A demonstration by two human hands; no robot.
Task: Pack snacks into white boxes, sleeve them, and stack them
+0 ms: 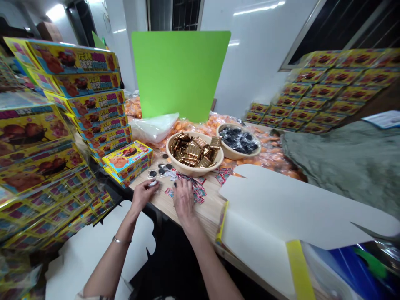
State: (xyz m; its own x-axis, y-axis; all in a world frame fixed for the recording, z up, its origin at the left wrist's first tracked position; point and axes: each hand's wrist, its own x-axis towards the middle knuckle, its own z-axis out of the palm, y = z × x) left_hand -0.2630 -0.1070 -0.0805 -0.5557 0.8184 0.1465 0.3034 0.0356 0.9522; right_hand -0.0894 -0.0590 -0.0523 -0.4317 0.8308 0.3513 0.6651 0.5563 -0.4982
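My left hand [143, 195] is at the table's front edge, thumb and fingers closed on a small white piece [153, 183]. My right hand [183, 199] lies palm down over small red and blue printed packets [198, 192], fingers stretched forward; a small dark spot shows at one fingertip, and what lies beneath the palm is hidden. Black round discs [153, 173] and small white pieces [173, 176] lie just beyond both hands. Behind them stands a cream bowl [194, 171] heaped with gold-wrapped packets [193, 151].
Another bowl [238, 155] holds black bagged pieces. Orange bagged items [268, 146] spread behind it. Yellow printed boxes [93, 98] are stacked at left, with more boxes [325, 91] at right. A green board [181, 75] stands at the back. An unfolded white carton [265, 208] covers the right side.
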